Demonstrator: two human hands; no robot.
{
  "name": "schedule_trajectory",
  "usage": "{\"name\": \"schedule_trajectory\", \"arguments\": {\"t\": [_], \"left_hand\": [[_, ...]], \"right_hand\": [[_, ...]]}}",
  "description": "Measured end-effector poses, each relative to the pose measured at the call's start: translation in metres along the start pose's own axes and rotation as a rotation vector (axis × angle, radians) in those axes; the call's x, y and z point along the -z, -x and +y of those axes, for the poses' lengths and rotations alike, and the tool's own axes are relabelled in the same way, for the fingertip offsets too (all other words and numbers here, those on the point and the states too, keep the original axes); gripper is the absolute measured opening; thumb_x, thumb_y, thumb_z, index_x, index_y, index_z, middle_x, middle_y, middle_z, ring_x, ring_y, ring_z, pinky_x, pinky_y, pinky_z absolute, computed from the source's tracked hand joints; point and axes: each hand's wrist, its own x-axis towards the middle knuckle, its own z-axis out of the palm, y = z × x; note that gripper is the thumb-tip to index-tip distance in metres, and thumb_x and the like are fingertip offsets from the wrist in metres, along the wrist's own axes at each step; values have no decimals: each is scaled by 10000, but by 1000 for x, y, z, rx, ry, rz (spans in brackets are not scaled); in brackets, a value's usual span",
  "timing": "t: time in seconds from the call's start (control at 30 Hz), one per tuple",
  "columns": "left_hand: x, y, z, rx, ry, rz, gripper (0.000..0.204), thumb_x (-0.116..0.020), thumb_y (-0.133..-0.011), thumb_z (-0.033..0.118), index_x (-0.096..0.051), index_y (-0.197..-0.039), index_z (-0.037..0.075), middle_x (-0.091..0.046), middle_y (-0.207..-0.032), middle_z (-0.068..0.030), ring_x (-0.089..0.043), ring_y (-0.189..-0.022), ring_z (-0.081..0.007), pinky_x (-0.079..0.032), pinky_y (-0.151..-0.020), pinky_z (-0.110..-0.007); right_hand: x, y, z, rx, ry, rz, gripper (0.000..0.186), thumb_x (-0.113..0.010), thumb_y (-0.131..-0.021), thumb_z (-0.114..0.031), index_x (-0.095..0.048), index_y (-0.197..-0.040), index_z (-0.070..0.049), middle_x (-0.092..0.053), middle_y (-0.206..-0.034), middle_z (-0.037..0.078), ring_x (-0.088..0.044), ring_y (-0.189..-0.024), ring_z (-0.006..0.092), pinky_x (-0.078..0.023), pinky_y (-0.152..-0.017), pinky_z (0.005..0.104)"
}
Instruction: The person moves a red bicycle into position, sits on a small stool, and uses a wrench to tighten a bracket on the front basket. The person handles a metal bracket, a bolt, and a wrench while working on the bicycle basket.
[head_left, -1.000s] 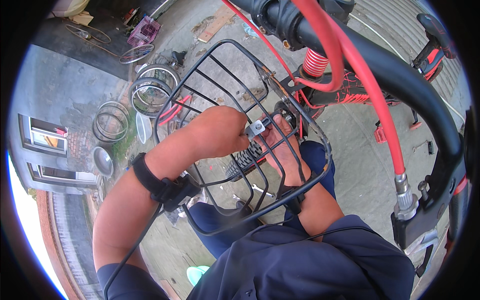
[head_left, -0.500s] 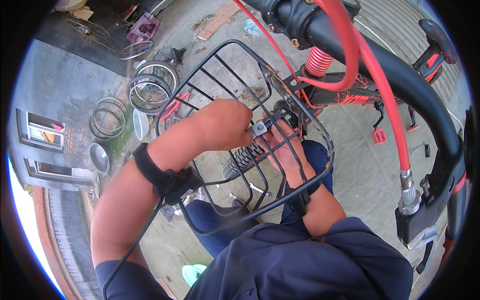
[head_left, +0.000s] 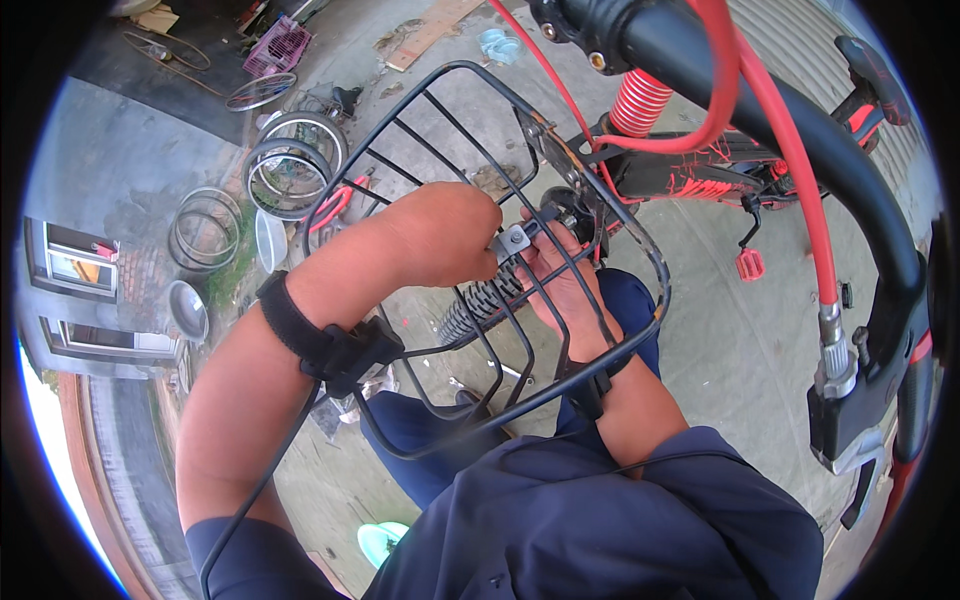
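Note:
A black wire basket hangs in front of a bicycle's handlebar. My left hand reaches inside the basket, its fingers closed at a small silver metal bracket with a bolt through it. Their tips are turned out of sight. On the basket's outer side, my right hand is seen through the wires, fingers curled up next to the bracket and a short dark part. What the right fingers grip is hidden. Below both hands shows the knobbly front tyre.
Red cables loop at the upper right, above the bicycle's black and red frame. Several loose wheels and rims lie at the left by a wall. A wrench is on the ground, and a green bowl stands near my left leg.
The view has shifted slightly, and the basket and both hands sit a little higher in it. Both hands keep their places at the bracket.

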Motion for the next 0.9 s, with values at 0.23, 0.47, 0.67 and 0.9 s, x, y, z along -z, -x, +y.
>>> {"name": "schedule_trajectory", "arguments": {"t": [0.23, 0.47, 0.67, 0.9], "left_hand": [[4, -5, 5, 23, -50, -64, 289, -715, -796, 229, -726, -891, -44, -710, -873, -230, -701, -889, -405, -558, -802, -480], [-12, -7, -4, -49, 106, 149, 223, -722, -769, 204, -691, -838, -5, -690, -799, -195, -683, -820, -396, -539, -754, -477], [-20, -8, -11, -93, 72, 138, 205, -717, -757, 188, -673, -818, -3, -682, -782, -199, -676, -805, -404, -533, -736, -474], [-21, -5, -8, -91, 67, 178, 198, -707, -759, 175, -670, -820, -10, -678, -777, -212, -674, -803, -413, -533, -737, -485]], "right_hand": [[8, -6, 9, 56, -34, 68, 310, -600, -1045, -134, -620, -1351, -84, -721, -1134, 31, -650, -893, 85, -527, -735, 272], [-2, -2, 2, 37, 4, -52, 283, -587, -1051, -137, -631, -1329, -111, -719, -1165, 5, -657, -921, 73, -528, -782, 266], [-5, 2, -3, 7, 3, 14, 280, -607, -1042, -157, -641, -1319, -139, -713, -1174, -20, -638, -912, 79, -512, -865, 292], [0, -4, 3, 30, -127, -21, 266, -614, -1036, -125, -649, -1299, -108, -710, -1145, -9, -638, -877, 73, -525, -878, 284]]}}
